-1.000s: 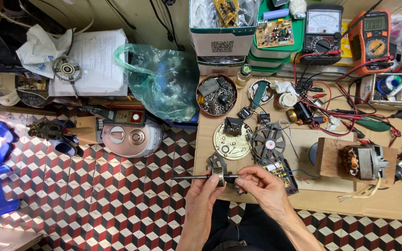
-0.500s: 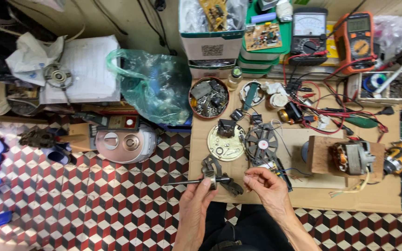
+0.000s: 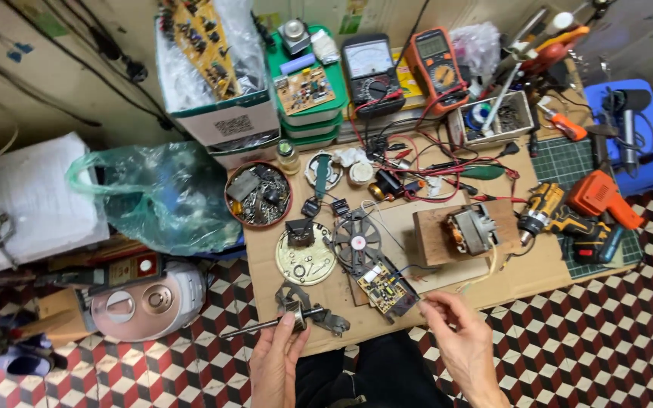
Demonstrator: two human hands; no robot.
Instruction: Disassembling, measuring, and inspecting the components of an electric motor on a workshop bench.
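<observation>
Head view: your left hand (image 3: 277,361) grips a metal shaft (image 3: 262,326) with its thumb and fingers closed around the rotor end, at the near edge of the surface (image 3: 538,264). The shaft points left and overhangs the checkered floor (image 3: 153,370). A dark metal bracket (image 3: 319,313) lies just beside the shaft's right end, touching or nearly touching it; which one cannot be told. Your right hand (image 3: 459,340) hovers over the near edge, its fingers curled with the thumb and forefinger pinched together; whether they hold anything cannot be told. A thin yellow wire (image 3: 485,268) runs from near those fingertips up toward the motor (image 3: 471,229), which sits on a wooden block (image 3: 432,236). A small circuit board (image 3: 384,287) lies between your two hands, slightly farther from you. Behind it sit a black fan (image 3: 357,242) and a pale round plate (image 3: 305,261) side by side. A round tin (image 3: 258,195) of small parts stands behind the plate. Two meters (image 3: 406,64) stand at the far edge. A cordless drill (image 3: 561,219) lies right of the block. A green plastic bag (image 3: 160,196) rests left of the surface.
</observation>
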